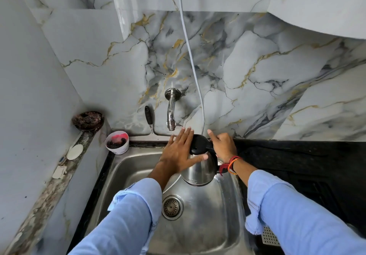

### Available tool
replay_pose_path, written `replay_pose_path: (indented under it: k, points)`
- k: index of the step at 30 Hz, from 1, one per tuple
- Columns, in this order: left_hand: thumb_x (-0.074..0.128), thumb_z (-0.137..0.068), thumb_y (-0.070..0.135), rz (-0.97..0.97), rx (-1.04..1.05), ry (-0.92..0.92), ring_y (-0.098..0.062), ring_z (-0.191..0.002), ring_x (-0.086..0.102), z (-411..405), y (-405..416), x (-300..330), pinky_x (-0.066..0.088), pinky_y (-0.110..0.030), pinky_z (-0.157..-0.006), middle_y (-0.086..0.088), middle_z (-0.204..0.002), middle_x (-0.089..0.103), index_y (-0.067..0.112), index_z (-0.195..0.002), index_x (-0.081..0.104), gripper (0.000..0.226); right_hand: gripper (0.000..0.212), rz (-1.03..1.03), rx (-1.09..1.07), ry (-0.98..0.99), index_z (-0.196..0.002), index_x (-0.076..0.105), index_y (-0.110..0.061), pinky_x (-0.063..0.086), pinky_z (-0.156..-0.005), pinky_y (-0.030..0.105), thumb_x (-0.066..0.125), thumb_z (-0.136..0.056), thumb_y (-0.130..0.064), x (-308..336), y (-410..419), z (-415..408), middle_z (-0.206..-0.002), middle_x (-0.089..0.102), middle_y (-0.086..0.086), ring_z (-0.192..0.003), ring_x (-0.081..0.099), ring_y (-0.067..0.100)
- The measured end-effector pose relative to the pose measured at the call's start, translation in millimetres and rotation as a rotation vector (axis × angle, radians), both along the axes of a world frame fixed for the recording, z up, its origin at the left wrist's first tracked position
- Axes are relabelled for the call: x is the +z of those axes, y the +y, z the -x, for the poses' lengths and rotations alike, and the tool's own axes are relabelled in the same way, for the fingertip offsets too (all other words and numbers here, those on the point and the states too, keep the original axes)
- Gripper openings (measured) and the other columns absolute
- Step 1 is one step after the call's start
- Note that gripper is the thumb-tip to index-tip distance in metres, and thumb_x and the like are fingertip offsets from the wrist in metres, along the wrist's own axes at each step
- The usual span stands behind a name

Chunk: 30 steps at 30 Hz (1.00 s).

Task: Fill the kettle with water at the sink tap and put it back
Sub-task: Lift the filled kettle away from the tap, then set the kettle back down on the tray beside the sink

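Two hands meet at a steel kettle [200, 170] held over the sink [208, 225], just right of the wall tap [171, 114]. The right hand [222, 147] has its grip closed around the black handle; the left hand [179, 154] lies flat, fingers spread, against lid [199, 144] and body.

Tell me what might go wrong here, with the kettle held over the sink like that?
The kettle hangs above the sink, carried by the right hand on its handle; a slip could drop it into the basin. The lid looks closed, and the tap sits left of it, so water might splash off. The left hand only lies flat against the steel side, a weak brace.
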State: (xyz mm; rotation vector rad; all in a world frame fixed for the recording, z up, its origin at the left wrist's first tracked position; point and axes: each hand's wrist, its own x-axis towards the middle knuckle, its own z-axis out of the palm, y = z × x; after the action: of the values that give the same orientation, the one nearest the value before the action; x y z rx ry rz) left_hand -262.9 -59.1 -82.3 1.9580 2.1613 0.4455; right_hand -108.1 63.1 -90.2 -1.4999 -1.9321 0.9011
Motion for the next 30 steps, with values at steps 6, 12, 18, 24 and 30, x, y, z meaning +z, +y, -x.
replay_pose_path:
  k: [6,12,18,24,30]
  points:
    - [0.028,-0.084,0.087,-0.056,0.014,0.170,-0.017,-0.159,0.003,-23.1,11.2,14.3,0.006,-0.051,-0.128,-0.005,-0.172,0.007,0.009,-0.162,0.005,0.113,0.061,-0.014,-0.011,0.097,-0.038,0.059,-0.029,0.051,-0.054,0.040,0.060,-0.094,-0.053,20.0,5.5,-21.5,-0.029,0.044,-0.009,-0.044,0.046,0.020]
    - [0.029,-0.079,0.092,-0.061,-0.039,0.152,-0.018,-0.159,0.003,-68.8,21.7,18.1,0.007,-0.051,-0.128,-0.006,-0.172,0.007,0.008,-0.162,0.004,0.121,0.065,-0.006,-0.032,0.097,-0.044,0.048,-0.012,0.057,-0.054,0.049,0.060,-0.094,-0.053,23.9,15.3,-74.1,-0.042,0.043,-0.001,-0.048,0.049,0.025]
    - [0.042,-0.076,0.091,-0.099,0.001,0.111,-0.029,-0.146,0.039,-143.9,34.2,15.2,0.026,-0.050,-0.122,-0.011,-0.159,0.041,0.006,-0.154,0.028,0.116,0.068,0.030,-0.020,0.098,-0.046,0.049,-0.007,0.041,-0.040,0.029,0.061,-0.092,-0.055,26.0,27.9,-148.1,-0.035,0.041,-0.006,-0.034,0.044,0.019]
    - [0.046,-0.074,0.092,-0.103,0.013,0.148,-0.034,-0.117,0.060,-230.8,49.9,9.0,0.044,-0.045,-0.105,-0.013,-0.129,0.064,0.007,-0.141,0.044,0.108,0.069,0.014,-0.009,0.071,-0.049,0.055,0.002,0.051,-0.043,0.045,0.061,-0.094,-0.050,14.8,44.0,-233.3,-0.054,0.065,0.020,-0.047,0.063,0.035]
    - [0.040,-0.073,0.093,-0.028,0.044,0.160,-0.032,-0.120,0.054,-294.3,61.1,-8.4,0.052,-0.043,-0.096,-0.014,-0.129,0.057,0.004,-0.142,0.041,0.113,0.070,0.019,0.061,-0.011,-0.047,0.044,-0.004,0.055,-0.051,0.053,0.060,-0.091,-0.056,0.1,56.5,-292.7,-0.044,0.044,0.008,-0.050,0.062,0.042]
